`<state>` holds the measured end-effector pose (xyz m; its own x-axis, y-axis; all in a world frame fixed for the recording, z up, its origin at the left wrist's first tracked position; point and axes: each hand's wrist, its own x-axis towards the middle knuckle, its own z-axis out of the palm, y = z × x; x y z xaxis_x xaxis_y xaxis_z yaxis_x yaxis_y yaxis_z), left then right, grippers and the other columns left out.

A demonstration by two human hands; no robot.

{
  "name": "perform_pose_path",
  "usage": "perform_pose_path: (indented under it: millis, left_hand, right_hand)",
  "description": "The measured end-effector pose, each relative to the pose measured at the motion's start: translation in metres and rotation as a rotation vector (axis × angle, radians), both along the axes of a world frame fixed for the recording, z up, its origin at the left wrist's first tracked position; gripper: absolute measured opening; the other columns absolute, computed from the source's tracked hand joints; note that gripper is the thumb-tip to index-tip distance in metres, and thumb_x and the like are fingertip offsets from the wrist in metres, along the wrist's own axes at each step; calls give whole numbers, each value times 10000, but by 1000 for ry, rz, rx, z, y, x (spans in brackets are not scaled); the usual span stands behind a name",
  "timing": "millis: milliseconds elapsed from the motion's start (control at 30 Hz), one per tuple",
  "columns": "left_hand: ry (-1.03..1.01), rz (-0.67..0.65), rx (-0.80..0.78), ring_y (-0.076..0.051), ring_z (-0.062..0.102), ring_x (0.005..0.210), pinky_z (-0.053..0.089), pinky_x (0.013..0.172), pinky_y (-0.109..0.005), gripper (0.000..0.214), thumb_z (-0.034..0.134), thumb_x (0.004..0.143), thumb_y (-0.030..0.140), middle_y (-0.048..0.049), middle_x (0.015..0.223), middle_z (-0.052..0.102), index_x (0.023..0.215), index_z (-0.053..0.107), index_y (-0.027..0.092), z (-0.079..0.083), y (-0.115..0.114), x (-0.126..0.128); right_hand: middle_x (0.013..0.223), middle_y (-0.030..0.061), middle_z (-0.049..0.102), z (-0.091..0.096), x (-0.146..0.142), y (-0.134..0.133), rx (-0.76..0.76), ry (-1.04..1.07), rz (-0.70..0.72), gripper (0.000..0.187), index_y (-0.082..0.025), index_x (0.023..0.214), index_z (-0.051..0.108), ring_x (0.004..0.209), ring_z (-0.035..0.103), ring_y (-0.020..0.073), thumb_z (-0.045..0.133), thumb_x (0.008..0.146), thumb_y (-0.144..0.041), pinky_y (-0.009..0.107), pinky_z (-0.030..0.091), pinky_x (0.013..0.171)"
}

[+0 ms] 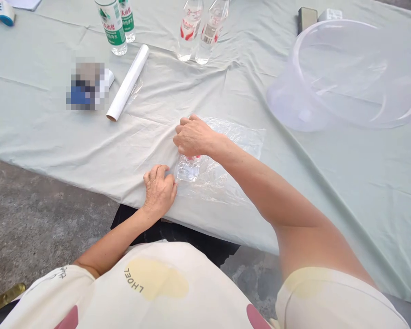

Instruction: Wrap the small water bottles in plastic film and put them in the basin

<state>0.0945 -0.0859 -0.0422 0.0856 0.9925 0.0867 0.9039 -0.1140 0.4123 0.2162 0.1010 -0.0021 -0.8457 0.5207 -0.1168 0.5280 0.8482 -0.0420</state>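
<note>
A sheet of clear plastic film (233, 185) lies spread and wrinkled on the cloth in front of me. On its left part rests a clear water bottle (188, 171) on its side, with a bit of red label showing; its upper part is hidden by my right hand. My right hand (194, 137) reaches across the film, fingers curled at its far left edge over the bottle. Near the bottle's lower end, my left hand (160, 189) has bent fingers closed at the film's near left edge. The fingertips of both hands are partly hidden.
A white film roll (128, 83) lies left of centre beside a blurred-out item (85, 87). Green-labelled bottles (113, 32) and red-labelled bottles (190, 29) stand behind. A large translucent tub (301, 87) sits at right, near a dark box (307, 19). The tablecloth (55, 137) has folds.
</note>
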Motion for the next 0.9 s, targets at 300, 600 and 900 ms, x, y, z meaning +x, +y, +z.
perform_pose_path:
  millis: [300, 600, 900]
  left_hand:
    - [-289, -49, 127, -219, 668, 1158, 528, 937, -389, 164, 487, 962, 172, -98, 1157, 733, 853, 604, 209, -5, -3, 7]
    - [-166, -348, 216, -280, 570, 1308, 480, 1016, -465, 198, 517, 963, 227, -91, 1248, 712, 1033, 702, 219, 6, -12, 44]
    - [144, -705, 234, -317, 492, 1345, 367, 1044, -489, 364, 580, 954, 421, -165, 1348, 631, 1195, 650, 158, 12, 4, 102]
  right_hand:
    - [846, 111, 680, 3, 33, -14, -33, 182, -80, 403, -217, 682, 697, 884, 529, 258, 433, 953, -356, 390, 395, 720]
    - [1175, 79, 693, -29, 108, -50, -47, 516, -401, 367, -307, 893, 728, 1073, 601, 283, 412, 968, -479, 486, 487, 933]
    - [1228, 111, 672, -48, 168, -89, 33, 678, -643, 444, -297, 1008, 737, 1170, 621, 278, 374, 963, -547, 496, 511, 999]
